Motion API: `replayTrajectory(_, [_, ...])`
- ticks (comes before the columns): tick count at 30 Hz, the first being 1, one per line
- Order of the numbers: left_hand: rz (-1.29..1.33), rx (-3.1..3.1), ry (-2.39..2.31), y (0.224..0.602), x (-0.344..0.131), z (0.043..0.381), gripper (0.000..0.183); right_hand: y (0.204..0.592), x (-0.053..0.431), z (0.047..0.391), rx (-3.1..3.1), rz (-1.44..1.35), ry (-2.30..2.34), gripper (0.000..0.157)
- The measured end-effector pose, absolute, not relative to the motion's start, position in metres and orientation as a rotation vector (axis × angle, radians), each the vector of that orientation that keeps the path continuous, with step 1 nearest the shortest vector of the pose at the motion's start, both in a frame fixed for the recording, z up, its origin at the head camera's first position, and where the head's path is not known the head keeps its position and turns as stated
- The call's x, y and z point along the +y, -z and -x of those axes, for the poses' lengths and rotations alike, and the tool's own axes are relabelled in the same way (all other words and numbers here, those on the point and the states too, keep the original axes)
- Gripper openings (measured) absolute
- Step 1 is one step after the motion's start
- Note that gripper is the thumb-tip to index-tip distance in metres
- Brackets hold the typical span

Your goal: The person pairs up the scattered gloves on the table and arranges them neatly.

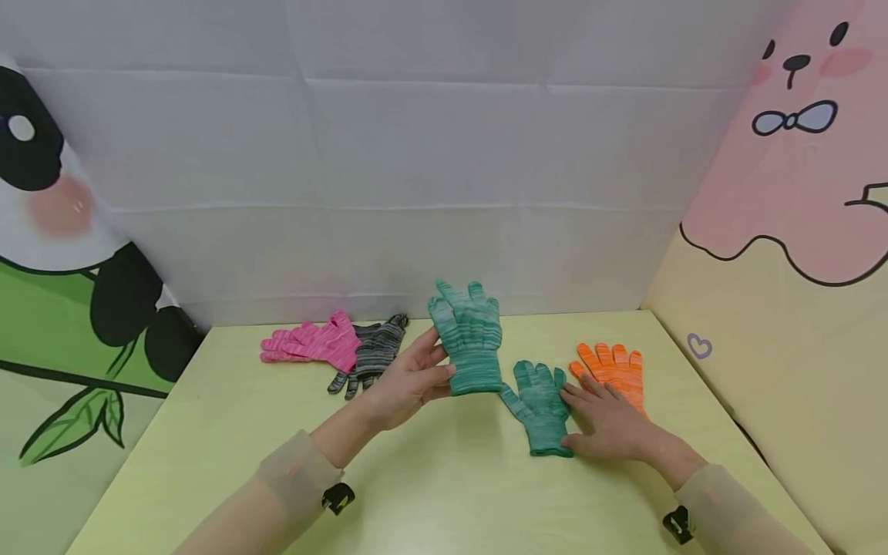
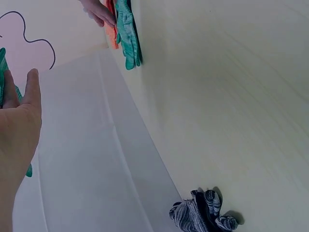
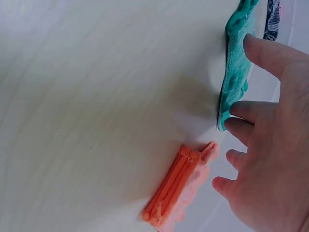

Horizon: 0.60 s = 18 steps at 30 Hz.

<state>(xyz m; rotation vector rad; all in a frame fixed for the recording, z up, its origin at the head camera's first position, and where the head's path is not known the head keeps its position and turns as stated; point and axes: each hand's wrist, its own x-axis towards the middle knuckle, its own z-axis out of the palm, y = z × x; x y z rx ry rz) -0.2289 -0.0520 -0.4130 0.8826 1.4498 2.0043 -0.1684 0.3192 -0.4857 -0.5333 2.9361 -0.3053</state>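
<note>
Above the table my left hand point(image 1: 409, 383) holds a green knit glove point(image 1: 472, 339) by its left edge, thumb near the cuff and the glove's fingers pointing up. In the left wrist view, that hand point(image 2: 18, 133) hides most of it. A second green glove point(image 1: 544, 405) lies on the table, fingers away from me. My right hand point(image 1: 613, 424) rests its fingertips on that glove's right side, thumb by the cuff. The right wrist view shows this hand point(image 3: 275, 121) with fingers spread, touching the green glove point(image 3: 237, 63). An orange glove point(image 1: 617, 370) lies just behind it, partly covered.
A pink glove point(image 1: 312, 343) and a black-and-grey glove point(image 1: 380, 347) lie overlapping at the back left of the pale yellow table point(image 1: 416, 493). A white sheet point(image 1: 416, 154) hangs behind the table. Cartoon-printed panels stand on both sides.
</note>
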Motion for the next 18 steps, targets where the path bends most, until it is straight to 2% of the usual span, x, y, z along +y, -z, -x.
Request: replayTrajectory(18, [-0.924, 1.389, -1.997, 0.415, -0.006, 0.222, 0.07, 0.49, 0.327, 0.166, 2.937, 0.547, 0.322, 0.094])
